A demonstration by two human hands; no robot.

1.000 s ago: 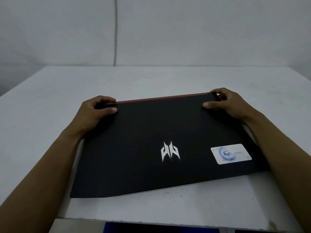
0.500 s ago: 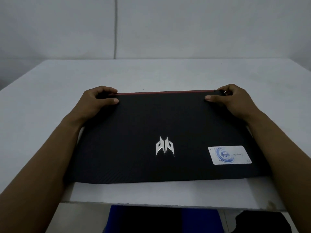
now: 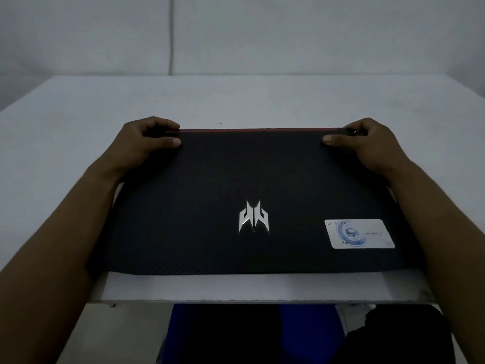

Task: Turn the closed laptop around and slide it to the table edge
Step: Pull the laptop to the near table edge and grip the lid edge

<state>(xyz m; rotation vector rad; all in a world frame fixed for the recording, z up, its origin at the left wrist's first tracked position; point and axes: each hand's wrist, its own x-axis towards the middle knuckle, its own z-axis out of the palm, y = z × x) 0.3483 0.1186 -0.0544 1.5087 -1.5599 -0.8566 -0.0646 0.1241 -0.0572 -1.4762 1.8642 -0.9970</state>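
Observation:
A closed black laptop (image 3: 236,185) lies flat on the white table (image 3: 236,101), with a silver logo in the middle of its lid, a white sticker at the near right and a red strip along its far edge. Its near edge runs parallel to the table's near edge, a narrow white band apart from it. My left hand (image 3: 141,143) grips the far left corner, thumb on the lid and fingers curled over the far edge. My right hand (image 3: 367,143) grips the far right corner the same way.
The table's near edge (image 3: 262,302) crosses the lower part of the view. Below it are something blue (image 3: 301,334) and a dark shape at the right. A pale wall rises behind the table's far edge.
The laptop has turned from a skewed angle to square with the table's near edge and has come closer to that edge. Both hands kept their grip on the far corners.

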